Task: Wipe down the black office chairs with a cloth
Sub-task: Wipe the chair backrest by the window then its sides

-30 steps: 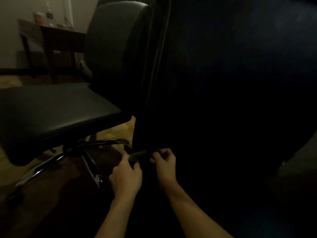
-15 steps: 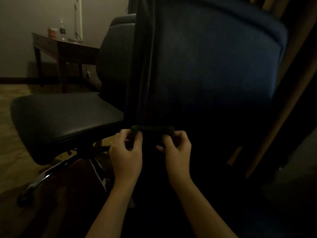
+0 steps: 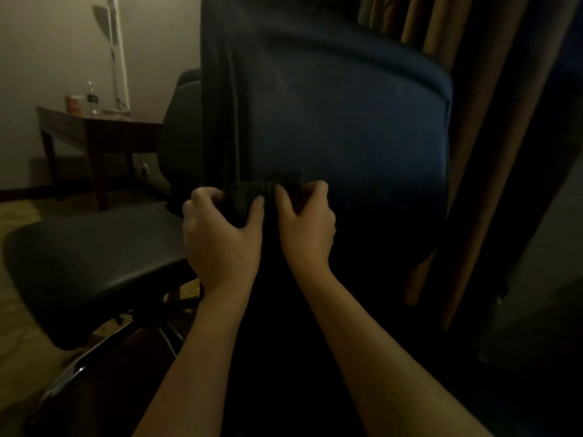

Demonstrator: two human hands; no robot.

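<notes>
Holding a dark cloth point(image 3: 266, 192) bunched between them, both hands work against the lower back of the near chair's backrest point(image 3: 347, 137). The left hand point(image 3: 220, 234) curls its fingers and thumb round the cloth's left end; the right hand point(image 3: 307, 222) pinches the right end between thumb and fingers. The cloth sits near frame centre, touching the backrest, its long axis running from about 9 o'clock to 3 o'clock and tilting slightly up toward 2 o'clock.

Risks, as I judge them: the cloth is wadded into a narrow roll, so little of it meets the surface and a pass could leave strips unwiped. The room is dim and the cloth is nearly the same tone as the upholstery, so missed patches would be hard to spot. The chair stands on a wheeled base point(image 3: 104, 339), at about 8 o'clock; a firm push could roll or swivel it away. A curtain point(image 3: 473, 152) hangs just beside the backrest at 3 o'clock and could snag the right hand on a wide stroke.

The seat point(image 3: 94, 263) lies at 9 o'clock. A second chair point(image 3: 179, 137) stands behind, and a table point(image 3: 94, 127) carrying small items stands at 10 o'clock.
</notes>
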